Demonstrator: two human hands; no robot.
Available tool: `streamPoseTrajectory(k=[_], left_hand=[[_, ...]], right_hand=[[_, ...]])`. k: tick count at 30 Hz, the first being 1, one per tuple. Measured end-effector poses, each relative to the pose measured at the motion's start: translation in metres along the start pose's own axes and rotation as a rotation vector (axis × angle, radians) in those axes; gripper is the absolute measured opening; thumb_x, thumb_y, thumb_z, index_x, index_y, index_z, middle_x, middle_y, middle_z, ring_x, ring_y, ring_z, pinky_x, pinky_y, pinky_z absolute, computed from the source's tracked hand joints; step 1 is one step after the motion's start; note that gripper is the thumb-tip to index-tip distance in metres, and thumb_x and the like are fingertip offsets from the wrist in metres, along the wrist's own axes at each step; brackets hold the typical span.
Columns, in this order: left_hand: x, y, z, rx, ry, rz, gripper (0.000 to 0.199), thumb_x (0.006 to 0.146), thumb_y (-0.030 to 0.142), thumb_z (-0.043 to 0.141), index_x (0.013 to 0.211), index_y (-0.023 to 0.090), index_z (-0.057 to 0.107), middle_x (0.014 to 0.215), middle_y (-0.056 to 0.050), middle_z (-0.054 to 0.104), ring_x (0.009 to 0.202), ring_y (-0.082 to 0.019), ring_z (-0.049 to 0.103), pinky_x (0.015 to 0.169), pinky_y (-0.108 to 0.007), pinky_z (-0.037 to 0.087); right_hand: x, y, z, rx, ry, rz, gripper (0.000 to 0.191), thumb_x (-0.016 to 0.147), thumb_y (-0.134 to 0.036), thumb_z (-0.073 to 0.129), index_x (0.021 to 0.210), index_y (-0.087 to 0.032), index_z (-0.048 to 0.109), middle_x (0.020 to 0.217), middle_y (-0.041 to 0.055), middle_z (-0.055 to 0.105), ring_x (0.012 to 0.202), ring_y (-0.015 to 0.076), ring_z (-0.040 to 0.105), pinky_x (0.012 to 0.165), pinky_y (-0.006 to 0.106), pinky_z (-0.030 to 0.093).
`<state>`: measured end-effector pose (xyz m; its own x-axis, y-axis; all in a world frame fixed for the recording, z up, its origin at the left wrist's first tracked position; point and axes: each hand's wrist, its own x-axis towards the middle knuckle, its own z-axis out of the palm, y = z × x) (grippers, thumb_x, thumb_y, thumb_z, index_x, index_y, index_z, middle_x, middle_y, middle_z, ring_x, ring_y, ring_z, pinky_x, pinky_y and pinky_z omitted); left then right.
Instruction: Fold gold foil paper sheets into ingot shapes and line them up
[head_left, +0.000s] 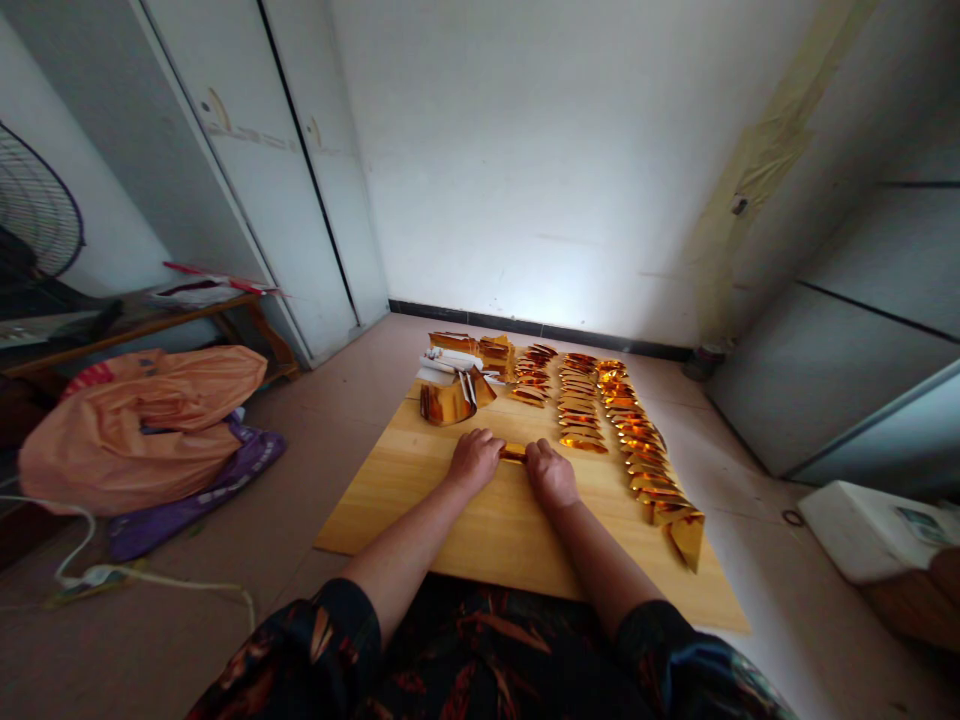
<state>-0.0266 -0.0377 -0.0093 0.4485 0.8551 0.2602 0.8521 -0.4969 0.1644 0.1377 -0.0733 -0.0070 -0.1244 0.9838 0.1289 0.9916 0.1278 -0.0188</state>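
Both hands meet over the middle of a wooden board [465, 530]. Between them is a narrow folded piece of gold foil paper [514, 453]. My left hand [476, 458] has its fingers closed on the left end, and my right hand [551, 472] grips the right end. Beyond my left hand lie a curled stack of gold foil paper [448, 402] and a white roll or bundle [452, 358]. Folded gold foil pieces [579, 400] stand in rows to the right, the outermost row [645, 465] running down the board's right side.
At left, an orange bag [150, 420] and a purple bag [255, 455] lie on the floor by a cable [195, 580]. A fan [37, 210] and low wooden bench [259, 335] stand behind them. A white box [874, 530] sits at right. Cabinets and a wall enclose the area.
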Motion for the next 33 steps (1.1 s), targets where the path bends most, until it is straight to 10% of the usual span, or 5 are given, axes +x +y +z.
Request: streamPoseTrajectory(k=[33], left_hand=[[-0.01,0.01,-0.015,-0.021,-0.028,-0.008,0.037,0.077,0.027,0.055,0.113,0.022,0.059,0.097,-0.008,0.056,0.098,-0.025,0.05,0.086,-0.038,0.04]], right_hand=[[-0.009,0.009,-0.011,0.286,0.11,-0.076,0.012,0.084,-0.02,0.048,0.092,-0.019,0.057,0.091,0.0037,0.059,0.078,0.0129,0.056,0.068,0.02,0.039]])
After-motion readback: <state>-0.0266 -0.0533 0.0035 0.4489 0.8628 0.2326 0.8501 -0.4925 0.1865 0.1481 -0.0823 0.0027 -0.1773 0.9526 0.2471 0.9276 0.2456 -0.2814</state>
